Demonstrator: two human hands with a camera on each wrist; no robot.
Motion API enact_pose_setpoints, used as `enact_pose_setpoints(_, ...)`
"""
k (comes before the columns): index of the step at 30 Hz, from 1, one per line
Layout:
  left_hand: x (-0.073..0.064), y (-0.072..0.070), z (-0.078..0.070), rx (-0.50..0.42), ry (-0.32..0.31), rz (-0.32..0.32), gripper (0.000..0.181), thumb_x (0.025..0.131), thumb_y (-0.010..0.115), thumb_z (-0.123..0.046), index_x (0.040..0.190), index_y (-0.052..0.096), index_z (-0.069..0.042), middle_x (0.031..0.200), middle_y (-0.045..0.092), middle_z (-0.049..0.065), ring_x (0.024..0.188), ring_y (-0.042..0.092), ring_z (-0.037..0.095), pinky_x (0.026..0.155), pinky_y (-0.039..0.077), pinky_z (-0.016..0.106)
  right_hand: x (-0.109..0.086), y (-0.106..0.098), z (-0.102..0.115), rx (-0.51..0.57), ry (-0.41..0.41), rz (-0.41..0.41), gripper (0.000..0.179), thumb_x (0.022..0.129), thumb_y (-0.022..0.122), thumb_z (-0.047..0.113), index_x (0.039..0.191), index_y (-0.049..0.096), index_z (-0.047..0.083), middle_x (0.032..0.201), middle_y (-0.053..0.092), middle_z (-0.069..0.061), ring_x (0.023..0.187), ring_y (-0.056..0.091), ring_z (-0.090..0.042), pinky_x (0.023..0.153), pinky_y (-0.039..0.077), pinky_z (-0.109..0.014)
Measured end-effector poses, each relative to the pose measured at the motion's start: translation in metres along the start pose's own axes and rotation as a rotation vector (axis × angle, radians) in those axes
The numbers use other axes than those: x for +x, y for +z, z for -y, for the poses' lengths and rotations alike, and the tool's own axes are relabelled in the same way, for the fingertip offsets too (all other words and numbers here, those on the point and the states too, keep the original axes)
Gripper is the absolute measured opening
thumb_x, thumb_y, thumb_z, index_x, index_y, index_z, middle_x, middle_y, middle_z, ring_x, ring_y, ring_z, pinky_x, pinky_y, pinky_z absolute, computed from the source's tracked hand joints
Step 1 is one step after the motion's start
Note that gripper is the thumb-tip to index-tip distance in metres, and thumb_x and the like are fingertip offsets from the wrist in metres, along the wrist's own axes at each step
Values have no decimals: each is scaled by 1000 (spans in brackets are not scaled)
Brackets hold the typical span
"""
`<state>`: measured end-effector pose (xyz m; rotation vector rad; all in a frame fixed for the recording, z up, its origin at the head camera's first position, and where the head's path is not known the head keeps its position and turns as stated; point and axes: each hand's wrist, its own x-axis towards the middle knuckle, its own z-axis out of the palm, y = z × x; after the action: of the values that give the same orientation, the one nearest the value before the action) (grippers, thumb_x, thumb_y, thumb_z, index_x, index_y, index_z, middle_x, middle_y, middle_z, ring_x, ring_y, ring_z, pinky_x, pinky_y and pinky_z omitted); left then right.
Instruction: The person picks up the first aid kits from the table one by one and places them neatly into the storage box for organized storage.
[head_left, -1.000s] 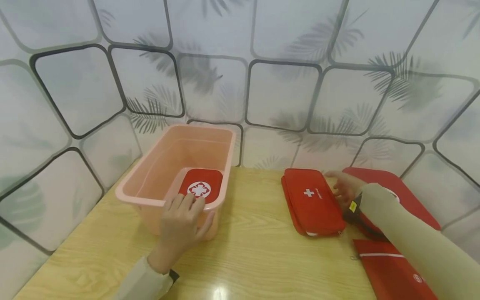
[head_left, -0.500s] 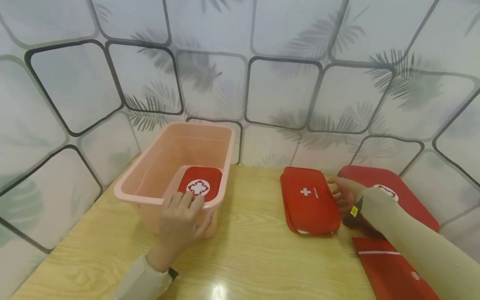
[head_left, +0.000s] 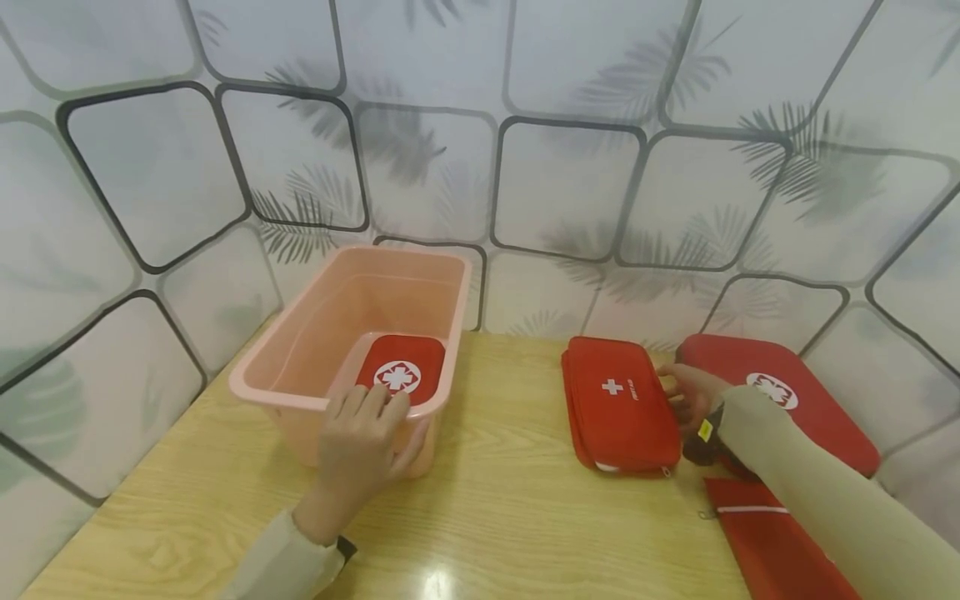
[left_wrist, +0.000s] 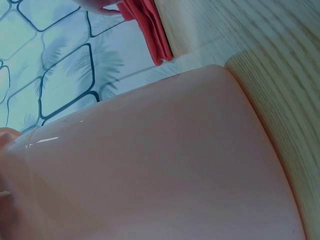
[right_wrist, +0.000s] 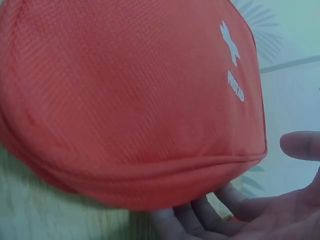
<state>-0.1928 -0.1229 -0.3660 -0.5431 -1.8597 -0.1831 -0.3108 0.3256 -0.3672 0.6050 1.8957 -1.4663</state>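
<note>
My left hand [head_left: 358, 446] grips the near rim of a pink plastic basin [head_left: 348, 404], fingers over the edge and thumb against the outside wall. Inside the basin lies a red pouch [head_left: 427, 367] with a white round emblem. My right hand [head_left: 690, 396] is at the right edge of a red first aid pouch [head_left: 622, 417] with a white cross, which lies on the table. In the right wrist view the fingers [right_wrist: 200, 220] reach under the lower edge of that pouch, while the thumb [right_wrist: 300, 145] stands apart from it.
A larger red case [head_left: 817, 417] with a white emblem lies to the right, partly behind my right forearm. Nearer, a flat red zip pouch [head_left: 772, 542] rests on the wooden table [head_left: 517, 517]. A patterned wall [head_left: 570, 192] closes off the back and both sides.
The first aid pouch has shifted slightly to the left at its near end. My right hand has dropped a little along its edge. My left hand stays on the basin rim.
</note>
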Motion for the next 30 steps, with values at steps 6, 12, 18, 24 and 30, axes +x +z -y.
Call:
enact_pose_setpoints(6,0,0,0,12,3,-11,42,92,37,-40,74,53,-6,66,54,11,59,50,29,58,40,38,1,3,1,-18,-12,-3,79,91,40,42,144,8,-7,129,38,-19,111,46,-26,89,45,-38)
enact_pose_setpoints(12,0,0,0,17,9,-11,44,92,36,-42,72,53,-6,65,54,11,58,49,29,57,40,38,1,5,0,39,-18,27,83,91,43,39,145,-1,-6,129,34,-19,109,45,-26,87,48,-37)
enact_pose_setpoints(18,-1,1,0,10,4,-22,44,91,37,-42,73,54,-6,66,54,11,59,49,29,58,40,38,-3,5,0,173,-20,61,77,93,46,35,144,-1,1,120,43,-11,102,51,-23,90,49,-38)
enact_pose_setpoints(24,-1,1,0,11,3,-22,43,91,37,-41,74,54,-6,66,55,11,59,50,29,58,41,38,-6,-1,1,158,-69,111,54,95,44,29,133,20,-1,93,57,-1,89,57,-16,84,49,-32)
enact_pose_setpoints(30,0,1,0,5,-5,-16,43,92,37,-41,74,54,-6,66,54,11,60,50,29,58,41,38,-8,-3,2,176,-104,148,64,96,44,26,143,8,0,96,59,2,91,57,-14,85,50,-31)
